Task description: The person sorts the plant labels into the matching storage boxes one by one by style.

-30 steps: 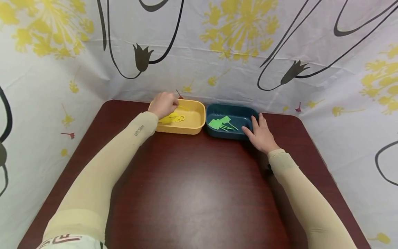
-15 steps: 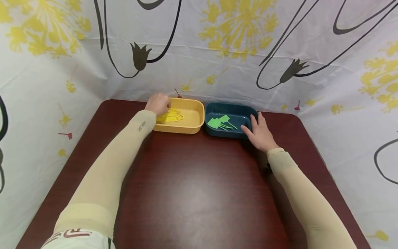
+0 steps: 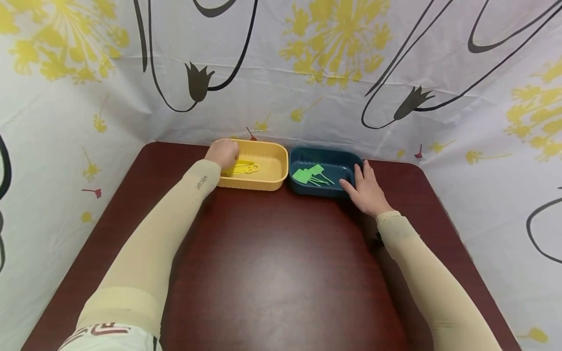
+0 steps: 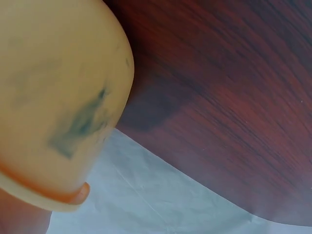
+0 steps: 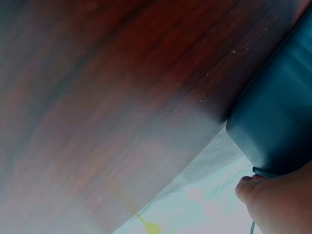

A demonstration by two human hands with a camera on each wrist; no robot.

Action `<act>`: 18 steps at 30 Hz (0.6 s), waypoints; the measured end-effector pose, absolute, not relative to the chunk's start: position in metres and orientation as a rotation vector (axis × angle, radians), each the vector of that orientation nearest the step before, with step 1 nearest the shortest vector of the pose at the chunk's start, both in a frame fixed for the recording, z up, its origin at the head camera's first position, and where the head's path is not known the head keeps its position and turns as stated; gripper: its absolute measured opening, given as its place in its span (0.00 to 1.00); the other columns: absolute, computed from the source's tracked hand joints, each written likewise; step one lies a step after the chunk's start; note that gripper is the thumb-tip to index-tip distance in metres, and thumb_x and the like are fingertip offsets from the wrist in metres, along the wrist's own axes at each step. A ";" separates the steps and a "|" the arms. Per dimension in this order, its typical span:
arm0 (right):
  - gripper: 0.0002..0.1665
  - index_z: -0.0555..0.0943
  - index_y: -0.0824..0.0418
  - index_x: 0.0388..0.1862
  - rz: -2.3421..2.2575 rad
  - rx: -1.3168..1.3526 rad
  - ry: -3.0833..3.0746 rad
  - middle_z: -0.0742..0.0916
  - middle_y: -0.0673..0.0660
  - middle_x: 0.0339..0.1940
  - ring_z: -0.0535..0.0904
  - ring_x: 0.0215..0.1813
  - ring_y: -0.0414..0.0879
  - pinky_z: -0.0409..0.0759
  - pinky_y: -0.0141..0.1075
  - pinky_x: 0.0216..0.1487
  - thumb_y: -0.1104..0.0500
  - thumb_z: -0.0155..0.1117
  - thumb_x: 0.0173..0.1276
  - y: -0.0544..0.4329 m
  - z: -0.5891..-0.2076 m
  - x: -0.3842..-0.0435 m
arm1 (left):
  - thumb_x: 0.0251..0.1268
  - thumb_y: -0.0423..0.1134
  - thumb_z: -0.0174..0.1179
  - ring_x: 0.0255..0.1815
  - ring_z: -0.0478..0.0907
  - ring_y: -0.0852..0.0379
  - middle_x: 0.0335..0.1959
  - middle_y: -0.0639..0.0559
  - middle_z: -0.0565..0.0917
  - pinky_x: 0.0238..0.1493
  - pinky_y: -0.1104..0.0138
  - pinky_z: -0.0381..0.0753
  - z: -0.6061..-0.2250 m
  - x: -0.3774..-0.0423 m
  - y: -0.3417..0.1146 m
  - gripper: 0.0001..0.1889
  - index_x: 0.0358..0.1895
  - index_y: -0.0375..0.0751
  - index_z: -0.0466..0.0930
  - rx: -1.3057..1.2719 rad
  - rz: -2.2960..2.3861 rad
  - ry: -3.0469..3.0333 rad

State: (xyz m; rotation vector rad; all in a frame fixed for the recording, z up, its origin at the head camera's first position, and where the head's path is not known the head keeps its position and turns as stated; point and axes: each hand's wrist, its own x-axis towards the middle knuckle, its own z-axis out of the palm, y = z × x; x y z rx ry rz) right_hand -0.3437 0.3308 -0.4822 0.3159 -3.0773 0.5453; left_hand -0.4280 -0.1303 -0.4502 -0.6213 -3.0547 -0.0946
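Observation:
My left hand (image 3: 223, 153) reaches over the left end of the yellow bin (image 3: 276, 184), its fingers hidden inside. Beside it lie several flat yellow strips (image 3: 244, 168), some with ring-shaped ends. In the left wrist view the bin's outer wall (image 4: 73, 73) fills the left side, and part of the hand (image 4: 22, 214) shows below the rim. My right hand (image 3: 368, 192) rests on the right end of the dark blue bin (image 3: 325, 191), fingers extended along its rim. Several green tags (image 3: 309, 174) with flat heads and thin tails lie in that bin.
Both bins stand side by side at the back of a dark red-brown table (image 3: 281, 263). A white patterned cloth (image 3: 263, 73) hangs close behind them and along the sides.
My left hand has moved slightly left and lower over the yellow bin. The yellow strip raised near it half a second ago now lies lower among the others. My right hand stays put.

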 end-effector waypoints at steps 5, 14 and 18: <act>0.58 0.41 0.66 0.83 0.545 0.320 -3.073 0.34 0.61 0.82 0.30 0.82 0.58 0.50 0.63 0.73 0.25 0.37 0.75 0.331 -0.481 -0.343 | 0.66 0.25 0.52 0.19 0.52 0.55 0.13 0.53 0.55 0.28 0.63 0.64 -0.455 -0.429 -0.129 0.23 0.12 0.46 0.63 -0.672 -0.024 -3.027; 0.58 0.41 0.65 0.83 0.541 0.318 -3.066 0.38 0.65 0.83 0.31 0.82 0.58 0.52 0.64 0.72 0.25 0.37 0.74 0.331 -0.484 -0.344 | 0.65 0.28 0.55 0.18 0.57 0.54 0.13 0.53 0.58 0.29 0.62 0.65 -0.459 -0.431 -0.129 0.20 0.14 0.44 0.68 -0.651 -0.071 -3.063; 0.58 0.41 0.65 0.83 0.541 0.320 -3.061 0.37 0.64 0.83 0.31 0.82 0.58 0.52 0.63 0.73 0.25 0.37 0.74 0.331 -0.484 -0.344 | 0.64 0.29 0.58 0.20 0.54 0.54 0.14 0.53 0.55 0.31 0.61 0.65 -0.454 -0.430 -0.130 0.21 0.14 0.45 0.65 -0.617 -0.135 -3.079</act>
